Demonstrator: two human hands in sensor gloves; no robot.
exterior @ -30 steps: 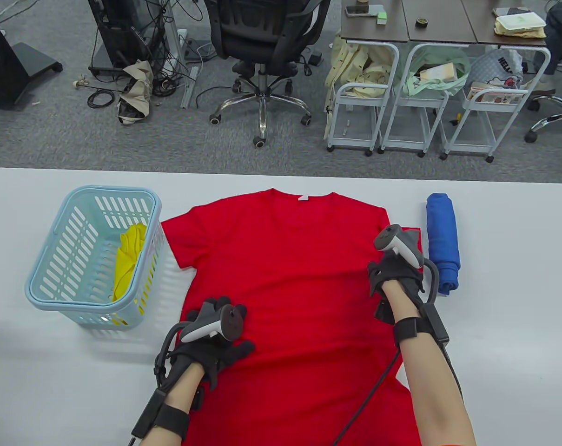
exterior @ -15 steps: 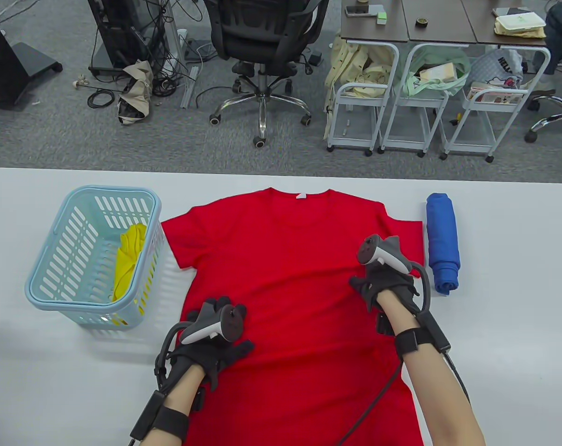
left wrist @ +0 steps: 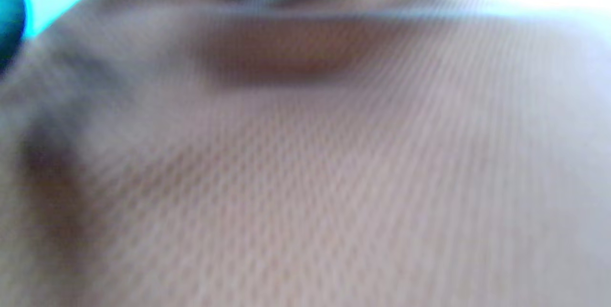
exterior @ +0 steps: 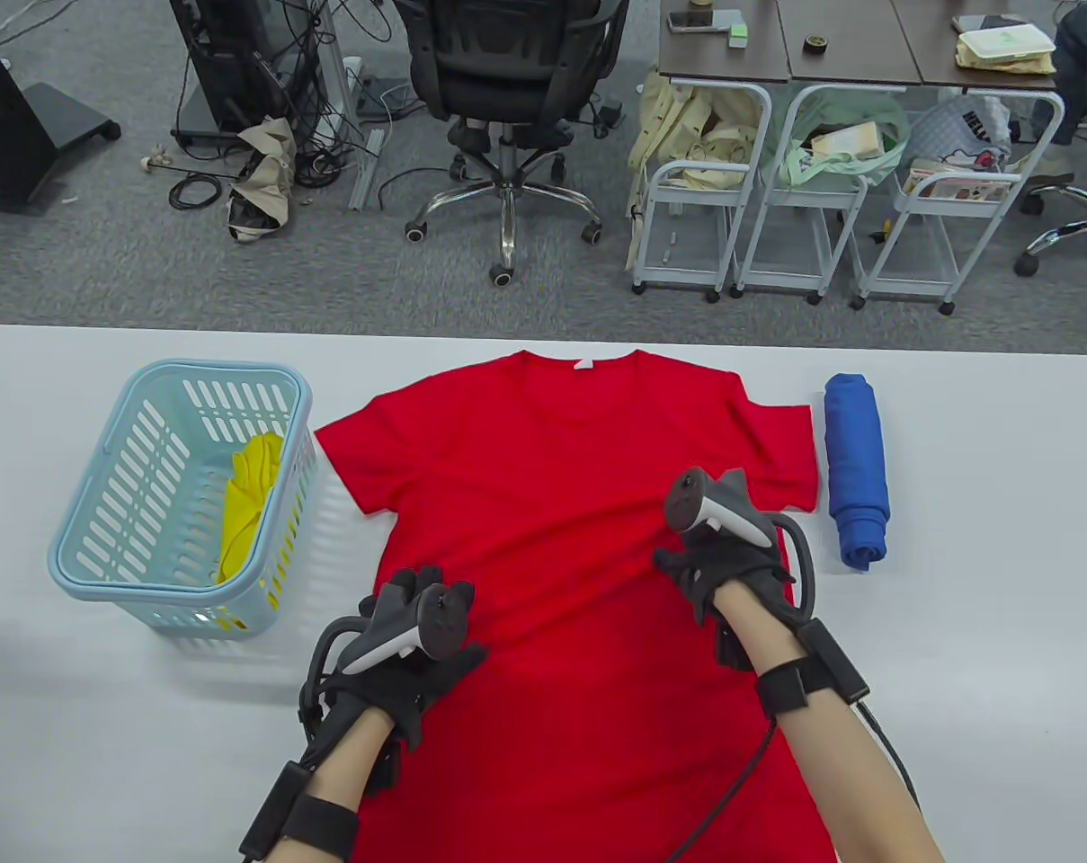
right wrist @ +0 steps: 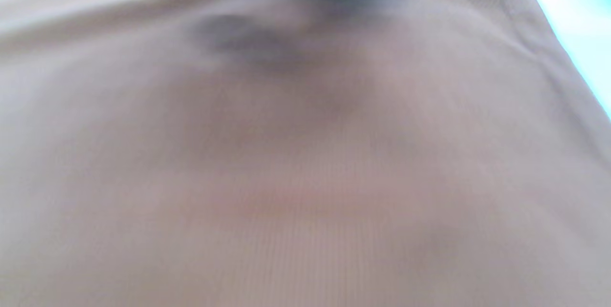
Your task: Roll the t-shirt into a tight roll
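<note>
We are smoothing red t-shirt [exterior: 543, 503] flat; left hand [exterior: 408, 656] pressing, fingers spread, gripping nothing; right hand [exterior: 723, 566] resting on cloth, grip unclear; flattening wrinkles before rolling.

Right hand [exterior: 718, 562] now further inward across the red t-shirt [exterior: 561, 503], right sleeve uncovered, collar shifted farther away.

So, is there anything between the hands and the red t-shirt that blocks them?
Nothing visible does. The left hand and the right hand both rest directly on the red t-shirt, which lies flat on the table. The basket and the blue roll lie off to the sides.
</note>
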